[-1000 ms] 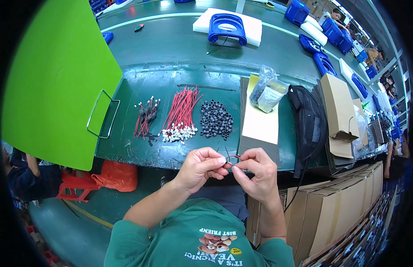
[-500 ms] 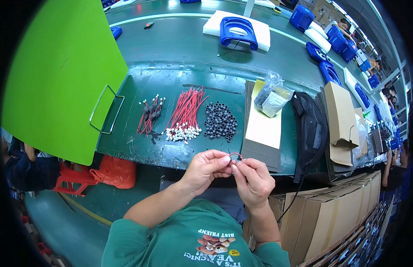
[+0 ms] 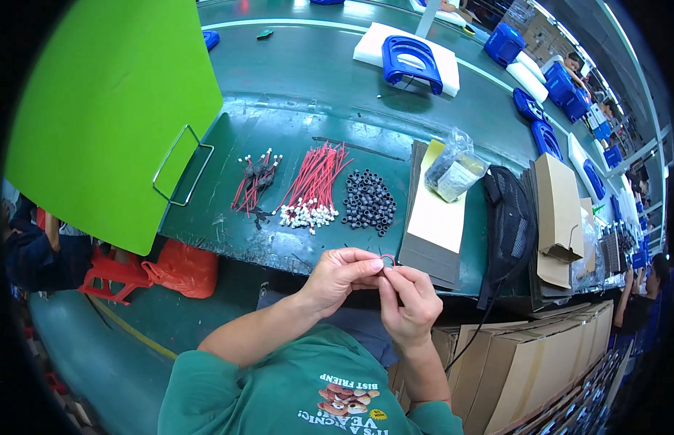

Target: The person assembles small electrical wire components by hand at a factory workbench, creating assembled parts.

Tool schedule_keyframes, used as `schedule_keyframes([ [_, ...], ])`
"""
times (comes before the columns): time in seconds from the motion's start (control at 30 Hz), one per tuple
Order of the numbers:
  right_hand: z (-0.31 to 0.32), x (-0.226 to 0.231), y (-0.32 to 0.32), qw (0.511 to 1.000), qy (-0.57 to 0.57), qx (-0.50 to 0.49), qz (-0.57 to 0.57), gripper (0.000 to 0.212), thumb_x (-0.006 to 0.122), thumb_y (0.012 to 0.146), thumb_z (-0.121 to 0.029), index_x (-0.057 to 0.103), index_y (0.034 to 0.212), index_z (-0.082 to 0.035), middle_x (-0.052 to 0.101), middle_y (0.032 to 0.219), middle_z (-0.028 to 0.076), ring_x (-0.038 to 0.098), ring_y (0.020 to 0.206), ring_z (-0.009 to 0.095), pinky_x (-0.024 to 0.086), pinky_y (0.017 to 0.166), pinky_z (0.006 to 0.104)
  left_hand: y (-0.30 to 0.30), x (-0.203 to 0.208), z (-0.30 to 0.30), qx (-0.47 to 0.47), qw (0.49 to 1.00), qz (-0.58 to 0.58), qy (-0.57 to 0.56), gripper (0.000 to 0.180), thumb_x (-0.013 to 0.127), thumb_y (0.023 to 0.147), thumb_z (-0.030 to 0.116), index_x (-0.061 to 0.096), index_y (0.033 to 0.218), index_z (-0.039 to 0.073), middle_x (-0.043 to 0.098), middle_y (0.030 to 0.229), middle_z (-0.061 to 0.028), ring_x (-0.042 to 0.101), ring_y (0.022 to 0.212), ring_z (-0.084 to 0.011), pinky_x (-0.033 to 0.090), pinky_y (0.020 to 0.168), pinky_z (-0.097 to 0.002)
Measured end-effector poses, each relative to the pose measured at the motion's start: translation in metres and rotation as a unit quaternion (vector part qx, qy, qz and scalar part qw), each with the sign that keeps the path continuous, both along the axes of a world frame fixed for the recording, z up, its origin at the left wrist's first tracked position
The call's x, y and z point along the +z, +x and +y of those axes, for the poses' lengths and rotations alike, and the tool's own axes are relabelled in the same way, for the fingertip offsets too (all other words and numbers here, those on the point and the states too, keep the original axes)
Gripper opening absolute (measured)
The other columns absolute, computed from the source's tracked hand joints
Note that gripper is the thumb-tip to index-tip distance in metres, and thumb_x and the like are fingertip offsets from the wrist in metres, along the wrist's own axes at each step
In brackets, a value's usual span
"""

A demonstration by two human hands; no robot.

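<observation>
The left hand (image 3: 344,279) and right hand (image 3: 412,303), close together, pinch a thin, curved red wire (image 3: 392,258) at the near edge of the dark-green worktop (image 3: 199,226). Small, black, ring-shaped pieces (image 3: 369,202) lie beyond.

Red stool (image 3: 111,271) on green floor (image 3: 134,373)

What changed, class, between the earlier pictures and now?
The right hand has moved left, closer to the left hand. Both still hold the red wire; neither let go. The pile of red wires and the black rings stayed put; the camera view shifted.
</observation>
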State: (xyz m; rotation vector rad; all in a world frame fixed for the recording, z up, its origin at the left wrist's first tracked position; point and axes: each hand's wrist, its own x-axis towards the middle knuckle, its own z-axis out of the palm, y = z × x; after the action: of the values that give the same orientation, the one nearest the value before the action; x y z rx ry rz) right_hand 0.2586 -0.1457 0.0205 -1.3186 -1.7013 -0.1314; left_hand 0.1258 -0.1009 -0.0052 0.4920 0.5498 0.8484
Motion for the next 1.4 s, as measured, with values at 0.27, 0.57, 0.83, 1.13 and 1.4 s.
schedule_keyframes([
  [0.27, 0.001, 0.005, 0.016, 0.992, -0.072, 0.071, 0.074, 0.017, 0.071, 0.064, -0.002, 0.064, 0.079, 0.0, 0.062, 0.074, 0.011, 0.062, 0.064, 0.019, 0.049, 0.058, 0.0248, -0.006, -0.001, 0.002, -0.049, 0.997, 0.018, 0.055, 0.015, 0.057, 0.082, 0.007, 0.062, 0.093, -0.001, 0.064, 0.085, -0.0124, 0.063, 0.075, -0.0168, 0.053, 0.071, -0.0286],
  [0.57, 0.003, 0.011, 0.021, 0.989, -0.009, 0.138, -0.059, 0.018, 0.07, 0.065, -0.005, 0.062, 0.08, -0.002, 0.06, 0.068, 0.007, 0.059, 0.055, 0.018, 0.046, 0.047, 0.025, -0.008, 0.002, 0.003, -0.058, 0.997, 0.017, 0.039, 0.017, 0.061, 0.08, 0.013, 0.063, 0.091, 0.0, 0.064, 0.081, -0.0087, 0.062, 0.07, -0.0122, 0.052, 0.068, -0.0248],
  [0.83, -0.003, 0.002, 0.013, 0.968, -0.128, 0.1, 0.193, 0.016, 0.067, 0.072, -0.006, 0.061, 0.085, 0.001, 0.058, 0.064, 0.004, 0.055, 0.053, 0.008, 0.043, 0.045, 0.0194, -0.008, 0.0, 0.005, -0.053, 0.989, 0.073, 0.119, 0.016, 0.062, 0.08, 0.013, 0.064, 0.089, -0.001, 0.064, 0.078, -0.0091, 0.061, 0.069, -0.0122, 0.052, 0.064, -0.0234],
  [1.13, 0.028, -0.013, 0.031, 0.708, -0.365, 0.345, 0.496, 0.013, 0.058, 0.081, -0.008, 0.061, 0.077, 0.003, 0.052, 0.069, 0.002, 0.041, 0.044, 0.004, 0.03, 0.039, 0.0162, -0.009, 0.009, 0.003, -0.176, 0.983, 0.016, 0.055, 0.016, 0.062, 0.08, 0.012, 0.063, 0.088, -0.002, 0.063, 0.076, -0.0112, 0.062, 0.068, -0.0149, 0.052, 0.061, -0.0235],
  [1.4, 0.032, -0.007, 0.034, 0.729, -0.274, 0.232, 0.582, 0.02, 0.054, 0.086, -0.014, 0.055, 0.073, 0.001, 0.051, 0.069, 0.003, 0.039, 0.042, 0.003, 0.031, 0.035, 0.0163, -0.01, 0.005, 0.003, -0.188, 0.979, 0.028, 0.07, 0.014, 0.059, 0.081, 0.008, 0.061, 0.089, -0.003, 0.063, 0.077, -0.0114, 0.063, 0.071, -0.0167, 0.053, 0.063, -0.0274],
])
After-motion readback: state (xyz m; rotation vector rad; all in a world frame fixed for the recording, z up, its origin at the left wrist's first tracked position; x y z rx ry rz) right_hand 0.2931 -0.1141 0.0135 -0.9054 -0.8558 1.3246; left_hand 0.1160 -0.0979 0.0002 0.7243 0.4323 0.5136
